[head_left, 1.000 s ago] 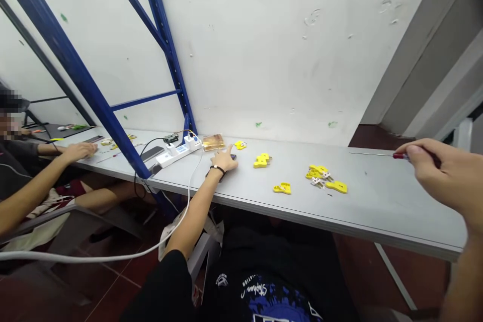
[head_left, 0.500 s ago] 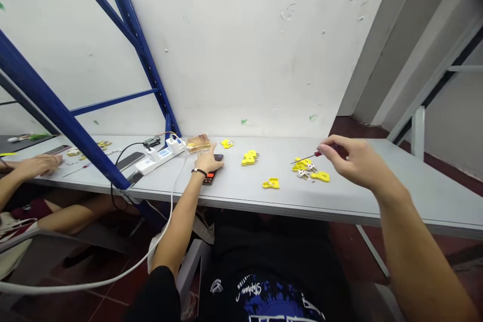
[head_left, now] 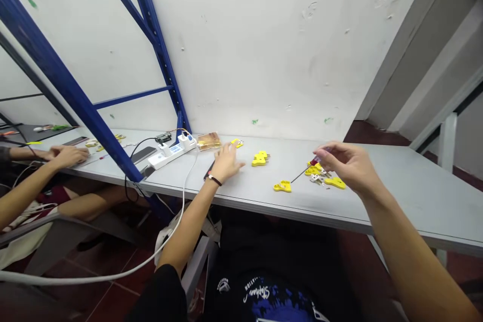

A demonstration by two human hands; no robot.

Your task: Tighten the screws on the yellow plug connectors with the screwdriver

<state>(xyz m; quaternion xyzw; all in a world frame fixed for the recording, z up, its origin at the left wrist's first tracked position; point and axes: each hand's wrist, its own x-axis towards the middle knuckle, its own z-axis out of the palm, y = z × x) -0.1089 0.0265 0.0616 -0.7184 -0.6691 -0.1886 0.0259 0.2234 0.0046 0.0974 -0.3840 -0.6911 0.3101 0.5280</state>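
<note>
My right hand [head_left: 341, 163] grips a screwdriver [head_left: 300, 175] by its red handle, the thin shaft slanting down-left. The tip is close to an open yellow plug shell half [head_left: 283, 186]; I cannot tell whether it touches. Beneath and beside this hand lie more yellow shell pieces [head_left: 335, 182] and white plug inserts with metal pins [head_left: 316, 179]. My left hand [head_left: 226, 163] is over the table, fingers apart and slightly blurred, holding nothing. It mostly hides a dark phone-like device [head_left: 208, 173]. To its right lie yellow two-pin plugs [head_left: 259, 159].
A white power strip [head_left: 171, 155] with chargers and a white cable [head_left: 183, 196] lies left. Behind it are a small circuit board [head_left: 163, 137], a clear amber packet [head_left: 209, 141] and another yellow plug [head_left: 237, 143]. Past the blue rack post [head_left: 109, 146], another person's hands [head_left: 70, 155] rest on the table.
My left hand has come off the dark device and moved right, its fingers spreading. The screwdriver in my right hand has swung toward the yellow shell half. The whole view has shifted slightly.
</note>
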